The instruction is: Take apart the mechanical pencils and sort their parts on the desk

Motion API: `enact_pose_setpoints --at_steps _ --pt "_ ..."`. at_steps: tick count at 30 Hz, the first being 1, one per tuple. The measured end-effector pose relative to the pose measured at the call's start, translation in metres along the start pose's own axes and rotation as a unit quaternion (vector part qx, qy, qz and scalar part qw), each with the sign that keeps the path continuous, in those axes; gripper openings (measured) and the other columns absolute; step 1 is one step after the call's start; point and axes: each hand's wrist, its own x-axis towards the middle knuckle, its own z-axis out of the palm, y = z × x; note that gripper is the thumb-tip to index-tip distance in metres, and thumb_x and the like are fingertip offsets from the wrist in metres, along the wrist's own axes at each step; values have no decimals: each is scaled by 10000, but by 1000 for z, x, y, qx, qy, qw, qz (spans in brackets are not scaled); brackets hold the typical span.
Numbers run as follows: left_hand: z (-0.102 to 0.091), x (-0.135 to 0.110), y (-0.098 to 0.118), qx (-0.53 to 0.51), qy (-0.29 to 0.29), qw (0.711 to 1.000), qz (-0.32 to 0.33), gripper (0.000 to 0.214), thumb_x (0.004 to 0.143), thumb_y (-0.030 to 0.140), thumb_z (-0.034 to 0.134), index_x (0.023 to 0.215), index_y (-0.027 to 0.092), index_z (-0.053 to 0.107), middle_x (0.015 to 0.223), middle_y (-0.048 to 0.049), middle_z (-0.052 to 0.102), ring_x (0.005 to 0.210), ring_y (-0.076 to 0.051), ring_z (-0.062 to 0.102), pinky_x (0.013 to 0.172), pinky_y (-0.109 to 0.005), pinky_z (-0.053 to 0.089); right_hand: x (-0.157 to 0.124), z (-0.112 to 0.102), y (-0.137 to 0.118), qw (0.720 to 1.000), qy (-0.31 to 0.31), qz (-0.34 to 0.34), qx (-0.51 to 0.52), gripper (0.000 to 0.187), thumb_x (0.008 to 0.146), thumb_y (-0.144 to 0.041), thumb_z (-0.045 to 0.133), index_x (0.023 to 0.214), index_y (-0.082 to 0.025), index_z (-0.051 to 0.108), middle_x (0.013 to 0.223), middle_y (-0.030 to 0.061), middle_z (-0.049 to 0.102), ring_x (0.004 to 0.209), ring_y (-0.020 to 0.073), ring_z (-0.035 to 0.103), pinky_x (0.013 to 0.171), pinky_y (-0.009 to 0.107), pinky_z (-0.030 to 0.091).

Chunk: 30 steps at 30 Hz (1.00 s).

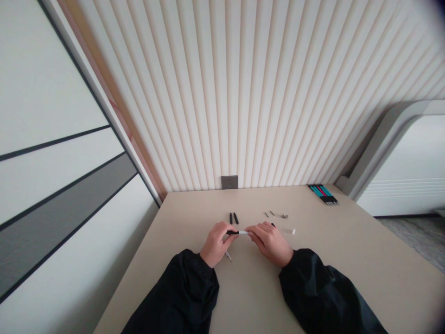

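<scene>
Between my two hands a pen [243, 232] is held level just above the table, with a black section at its left and a whitish section at its right. My left hand [214, 245] pinches the black section. The fingers of my right hand [273, 243] close on the whitish end. Under my left hand a thin, pointed refill-like stick [228, 256] shows in part. Two short black pen parts [233, 218] lie just beyond my left hand. Past my right hand are small metal pieces [284, 216] and a clear part with a white end [293, 231].
Several pens with turquoise, red and black barrels [323, 194] lie side by side at the table's back right. The beige table [250, 297] meets a ribbed wall with a grey socket [229, 182]. A white cabinet panel stands left, a pale bed-like frame [399, 153] right.
</scene>
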Motion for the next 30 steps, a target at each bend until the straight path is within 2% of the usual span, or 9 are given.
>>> enact_pose_setpoints --at_steps 5,9,17,23,30 --pt "-2 1 4 -63 -5 998 -16 80 885 233 573 944 190 605 908 -49 644 870 -170 601 801 -290 477 -1 3 2 999 6 24 37 212 987 -282 414 1050 -226 608 933 42 703 835 168 647 779 301 464" --pt "-2 2 7 -84 8 995 -59 147 917 213 504 1010 202 617 971 -49 663 900 -164 608 804 -281 472 -1 3 3 998 17 31 43 206 981 -283 426 1063 -226 605 945 47 701 859 177 649 779 306 474" --pt "7 1 -1 -127 45 985 -109 305 834 214 613 1132 196 551 999 -50 674 895 -172 620 796 -291 467 -2 3 2 998 14 30 48 218 984 -279 416 1078 -227 606 922 45 704 831 176 651 759 307 478" --pt "3 1 -1 -84 28 983 -163 179 805 345 662 848 173 634 763 -10 645 708 -148 561 671 -253 445 -1 3 2 999 15 28 41 202 975 -275 440 1071 -224 611 924 50 694 843 187 642 769 318 481" --pt "1 1 4 -146 24 974 -173 225 895 371 538 872 171 638 784 -26 676 744 -163 617 710 -264 482 0 3 3 997 44 23 53 171 953 -263 491 1054 -222 624 938 55 678 857 180 631 777 310 481"
